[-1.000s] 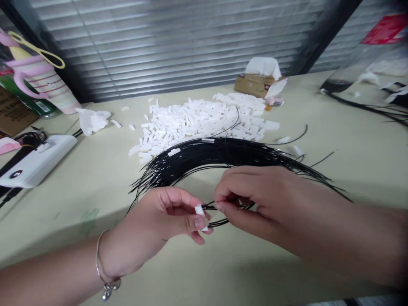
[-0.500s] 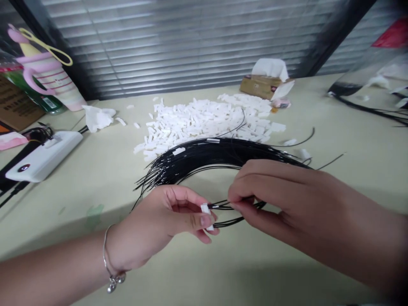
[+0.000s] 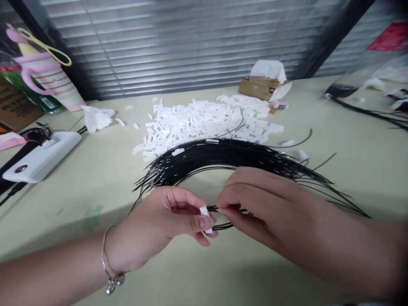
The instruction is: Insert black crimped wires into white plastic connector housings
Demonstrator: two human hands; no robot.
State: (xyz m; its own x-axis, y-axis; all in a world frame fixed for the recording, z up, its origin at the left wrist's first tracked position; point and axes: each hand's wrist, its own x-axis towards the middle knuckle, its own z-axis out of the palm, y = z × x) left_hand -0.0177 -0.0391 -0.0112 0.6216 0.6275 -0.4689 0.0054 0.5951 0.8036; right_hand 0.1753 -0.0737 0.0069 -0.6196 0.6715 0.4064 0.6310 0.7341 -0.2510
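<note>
Pinching white connector (image 3: 205, 217) in left hand (image 3: 159, 216); right hand (image 3: 264, 212) pinching black wires (image 3: 216, 155), tissue box (image 3: 255, 88)

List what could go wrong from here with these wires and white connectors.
The black wire pinched in the right hand may slip or bend at the small white connector held in the left hand. The loose bundle of black wires could tangle, and its strands might snag the pile of white connectors and scatter them.
</note>
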